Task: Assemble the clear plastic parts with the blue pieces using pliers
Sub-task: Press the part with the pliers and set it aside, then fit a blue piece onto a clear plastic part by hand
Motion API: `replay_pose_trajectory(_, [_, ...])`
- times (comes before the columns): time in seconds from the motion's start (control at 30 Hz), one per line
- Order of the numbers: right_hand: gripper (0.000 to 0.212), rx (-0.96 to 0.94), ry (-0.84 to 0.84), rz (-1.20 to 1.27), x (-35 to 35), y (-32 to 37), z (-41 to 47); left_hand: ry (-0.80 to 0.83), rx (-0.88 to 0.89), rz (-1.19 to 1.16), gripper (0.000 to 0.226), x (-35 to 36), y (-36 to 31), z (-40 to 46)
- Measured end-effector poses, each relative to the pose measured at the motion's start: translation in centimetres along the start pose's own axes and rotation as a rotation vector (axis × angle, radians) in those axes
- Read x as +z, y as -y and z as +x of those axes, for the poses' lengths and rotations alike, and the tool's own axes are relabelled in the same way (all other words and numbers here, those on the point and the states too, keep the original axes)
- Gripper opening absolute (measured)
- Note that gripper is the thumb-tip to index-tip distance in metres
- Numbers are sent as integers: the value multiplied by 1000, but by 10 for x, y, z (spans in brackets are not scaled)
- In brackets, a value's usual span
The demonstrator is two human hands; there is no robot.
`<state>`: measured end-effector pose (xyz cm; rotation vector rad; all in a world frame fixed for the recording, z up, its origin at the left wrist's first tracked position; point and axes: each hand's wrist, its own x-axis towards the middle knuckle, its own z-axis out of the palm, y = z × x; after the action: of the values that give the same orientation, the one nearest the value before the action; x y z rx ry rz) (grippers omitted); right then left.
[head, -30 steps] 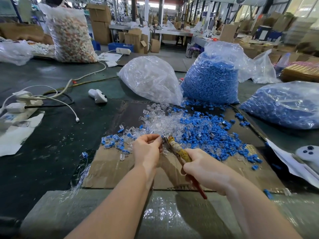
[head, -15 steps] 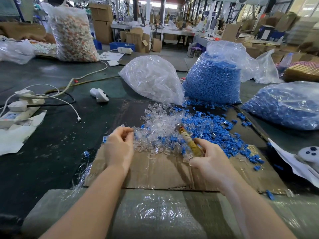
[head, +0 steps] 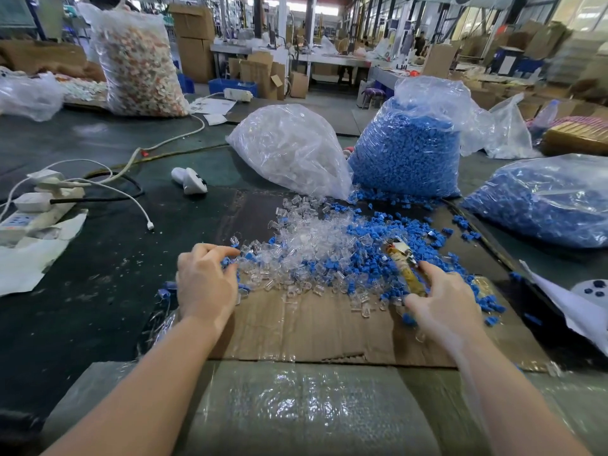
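— Hands? Left hand (head: 205, 284) palm-down, fingers curled into blue pieces (head: 362, 258) and clear parts (head: 309, 248).
— Right hand (head: 444, 304) grips pliers (head: 403, 263), tip beyond its fingers over the pile.

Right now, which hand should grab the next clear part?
Probably the left hand: its fingers curl at the edge of the clear parts and hold no tool. The right hand is busy gripping the pliers.

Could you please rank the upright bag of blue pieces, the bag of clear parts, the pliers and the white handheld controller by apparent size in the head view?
1-2. upright bag of blue pieces and bag of clear parts, too alike to rank
3. pliers
4. white handheld controller, though farther away
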<state>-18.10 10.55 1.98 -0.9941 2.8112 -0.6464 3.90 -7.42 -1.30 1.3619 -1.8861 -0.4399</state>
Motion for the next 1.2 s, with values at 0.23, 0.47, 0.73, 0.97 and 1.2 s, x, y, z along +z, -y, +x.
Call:
replay_pose_trajectory(0.23, [57, 52, -39, -140, 7, -11, 9, 209, 239, -170, 14, 30, -49, -38])
replay_pose_trajectory(0.47, [64, 67, 3, -240, 16, -19, 9, 329, 244, -162, 16, 55, -60, -60])
replay_pose_trajectory(0.73, [34, -169, -262, -219, 17, -2, -2, 416, 415, -193, 26, 67, -81, -73])
replay_pose_trajectory(0.97, [18, -204, -202, -192, 22, 3, -5, 528, 492, -69, 34, 74, -91, -80])
replay_pose_trajectory(1.2, [12, -192, -124, -218, 3, 0, -5, 444, 373, -250, 12, 66, -83, -76])
